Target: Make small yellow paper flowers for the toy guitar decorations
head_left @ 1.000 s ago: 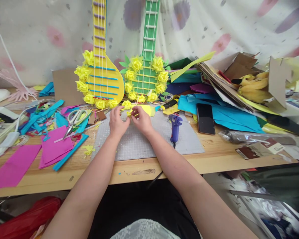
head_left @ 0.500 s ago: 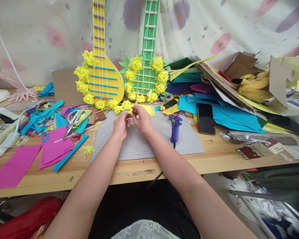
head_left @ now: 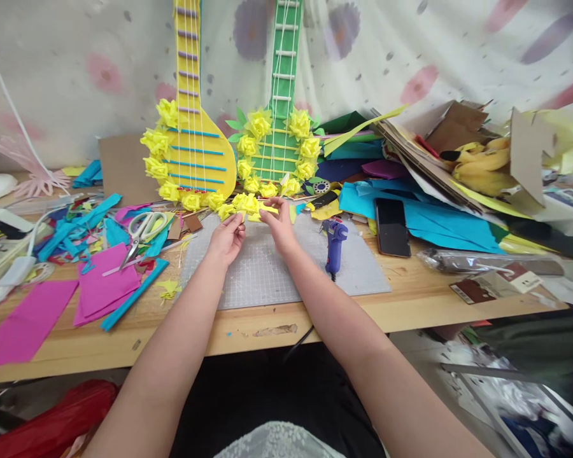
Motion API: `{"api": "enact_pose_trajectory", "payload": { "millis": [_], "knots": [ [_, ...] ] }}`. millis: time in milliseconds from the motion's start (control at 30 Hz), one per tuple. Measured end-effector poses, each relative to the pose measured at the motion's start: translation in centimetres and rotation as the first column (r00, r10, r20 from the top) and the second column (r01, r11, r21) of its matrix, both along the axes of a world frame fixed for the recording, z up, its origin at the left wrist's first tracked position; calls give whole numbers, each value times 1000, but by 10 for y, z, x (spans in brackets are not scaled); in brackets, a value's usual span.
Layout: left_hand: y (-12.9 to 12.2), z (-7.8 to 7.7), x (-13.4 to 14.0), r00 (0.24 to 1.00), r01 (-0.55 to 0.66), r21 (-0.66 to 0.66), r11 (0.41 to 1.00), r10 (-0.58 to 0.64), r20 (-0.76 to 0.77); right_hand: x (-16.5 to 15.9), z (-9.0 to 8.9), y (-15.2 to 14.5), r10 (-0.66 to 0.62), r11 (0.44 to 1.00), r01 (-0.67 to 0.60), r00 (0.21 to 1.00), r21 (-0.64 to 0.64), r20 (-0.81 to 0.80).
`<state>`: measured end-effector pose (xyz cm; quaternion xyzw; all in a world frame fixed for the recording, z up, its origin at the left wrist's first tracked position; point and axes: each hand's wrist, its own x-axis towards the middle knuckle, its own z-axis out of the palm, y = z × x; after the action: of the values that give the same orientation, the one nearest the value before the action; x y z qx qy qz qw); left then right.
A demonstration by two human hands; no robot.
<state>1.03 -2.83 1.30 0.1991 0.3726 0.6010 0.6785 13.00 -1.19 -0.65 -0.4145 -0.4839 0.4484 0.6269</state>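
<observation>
My left hand (head_left: 228,238) is closed over the grey cutting mat (head_left: 262,280), its thumb and forefinger pinched at the edge of some yellow paper. Facing it, my right hand (head_left: 279,224) has thumb and fingers bent around a small piece of yellow paper (head_left: 268,208). Just behind the fingertips are yellow paper roses (head_left: 246,203); which petals belong to the held piece is hard to make out. A yellow paper guitar (head_left: 200,140) and a green one (head_left: 279,152), both edged with yellow roses, lean at the back. A blue glue gun (head_left: 335,245) rests right of my hands.
Scissors (head_left: 146,229) lie left among paper scraps and magenta sheets (head_left: 107,273). At right are a phone (head_left: 392,227), blue paper (head_left: 453,216) and a cardboard pile (head_left: 424,159). The wooden table edge (head_left: 277,331) runs in front of me.
My hands have drawn apart, the right one shifting to the right. The thin stick that stood up at my right fingertips no longer shows. The view has shifted slightly.
</observation>
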Motion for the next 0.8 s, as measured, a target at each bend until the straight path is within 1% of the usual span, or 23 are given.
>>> {"api": "enact_pose_trajectory", "payload": {
  "millis": [33,100,167,200,267,400,533,700,800],
  "knots": [
    [-1,0,0,1000,22,3,1000,-22,-1,0,-1,2,58,996,-64,993,-54,-103],
    [-2,0,0,998,61,4,998,-61,-7,-1,-1,3,149,978,-181,955,-106,-256],
    [-2,-1,1,996,85,2,996,-85,-15,-2,-1,2,177,966,-229,924,-118,-340],
    [-2,-1,2,996,90,-1,996,-90,-22,-2,0,2,172,966,-229,916,-120,-364],
    [-1,-3,3,996,75,-12,997,-75,-49,-2,1,1,151,969,-214,910,-125,-386],
    [-2,-4,5,989,-23,-17,1000,20,-149,-1,1,0,121,975,-182,915,-127,-384],
    [-2,-5,5,971,-54,5,999,54,-234,-2,1,1,117,976,-177,917,-124,-382],
    [-2,-7,5,960,-103,49,993,113,-257,-2,2,1,116,972,-186,913,-146,-392],
    [-3,-7,5,962,-94,65,993,108,-252,-1,2,1,103,975,-169,921,-147,-375]
  ]
}}
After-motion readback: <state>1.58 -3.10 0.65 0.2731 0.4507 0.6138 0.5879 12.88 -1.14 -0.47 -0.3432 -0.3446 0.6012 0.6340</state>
